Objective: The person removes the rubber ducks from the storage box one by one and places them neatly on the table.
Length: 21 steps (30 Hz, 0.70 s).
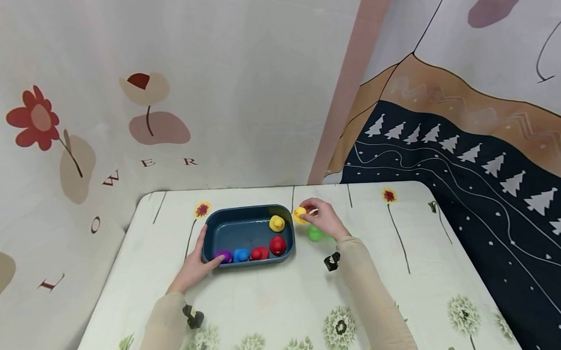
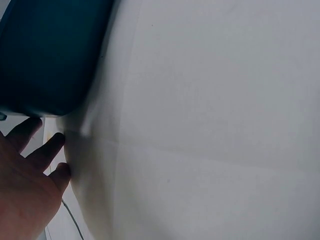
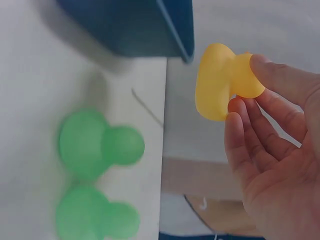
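My left hand (image 1: 196,265) rests against the left end of a dark blue plastic basin (image 1: 240,210), its thumb over the near rim and its fingers fairly straight along the outside. My right hand (image 1: 324,217) pinches a yellow rubber duck (image 3: 215,82) by its head, just beyond the basin's right end. Inside the basin, a yellow duck (image 1: 277,223) sits at the right above a red one (image 1: 277,245). Another red duck (image 1: 259,253), a blue one (image 1: 241,255) and a purple one (image 1: 225,256) line the near wall.
Two green ducks stand on the table right of the basin: one (image 3: 85,145) shows beside another (image 3: 82,215), partly under my right hand in the head view. A flower-printed cloth (image 1: 267,301) covers the table. Patterned curtains (image 1: 234,93) hang behind it.
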{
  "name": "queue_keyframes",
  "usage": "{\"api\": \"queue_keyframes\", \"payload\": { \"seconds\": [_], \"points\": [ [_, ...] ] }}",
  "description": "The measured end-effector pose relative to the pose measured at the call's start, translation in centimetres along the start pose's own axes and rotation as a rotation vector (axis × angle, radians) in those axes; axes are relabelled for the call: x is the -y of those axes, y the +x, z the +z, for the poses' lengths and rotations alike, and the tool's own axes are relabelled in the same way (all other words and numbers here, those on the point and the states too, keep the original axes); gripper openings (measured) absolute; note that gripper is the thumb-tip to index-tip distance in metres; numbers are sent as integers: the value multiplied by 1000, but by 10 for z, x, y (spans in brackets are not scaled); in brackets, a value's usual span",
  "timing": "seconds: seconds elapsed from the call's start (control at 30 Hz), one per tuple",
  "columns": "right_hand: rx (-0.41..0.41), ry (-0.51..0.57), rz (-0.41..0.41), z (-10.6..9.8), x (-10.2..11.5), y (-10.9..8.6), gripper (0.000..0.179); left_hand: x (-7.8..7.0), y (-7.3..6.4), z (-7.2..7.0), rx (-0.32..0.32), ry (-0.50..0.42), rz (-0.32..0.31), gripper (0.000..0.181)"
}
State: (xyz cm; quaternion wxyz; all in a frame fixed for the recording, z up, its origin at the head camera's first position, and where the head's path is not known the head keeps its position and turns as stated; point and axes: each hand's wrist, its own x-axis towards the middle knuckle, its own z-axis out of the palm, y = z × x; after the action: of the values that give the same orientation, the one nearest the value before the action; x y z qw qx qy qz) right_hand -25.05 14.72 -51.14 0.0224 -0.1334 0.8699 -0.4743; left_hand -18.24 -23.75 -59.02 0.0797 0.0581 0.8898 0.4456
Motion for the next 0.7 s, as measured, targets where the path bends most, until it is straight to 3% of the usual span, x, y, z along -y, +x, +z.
{"api": "queue_keyframes", "payload": {
  "seconds": [0.33, 0.7],
  "points": [
    [-54, -22, 56, -29, -26, -13, 26, -2, 1, -1, 9, 13, 0, 102],
    [-120, -50, 195, -51, -52, -31, 27, -2, 1, -1, 6, 15, 9, 102]
  ]
}}
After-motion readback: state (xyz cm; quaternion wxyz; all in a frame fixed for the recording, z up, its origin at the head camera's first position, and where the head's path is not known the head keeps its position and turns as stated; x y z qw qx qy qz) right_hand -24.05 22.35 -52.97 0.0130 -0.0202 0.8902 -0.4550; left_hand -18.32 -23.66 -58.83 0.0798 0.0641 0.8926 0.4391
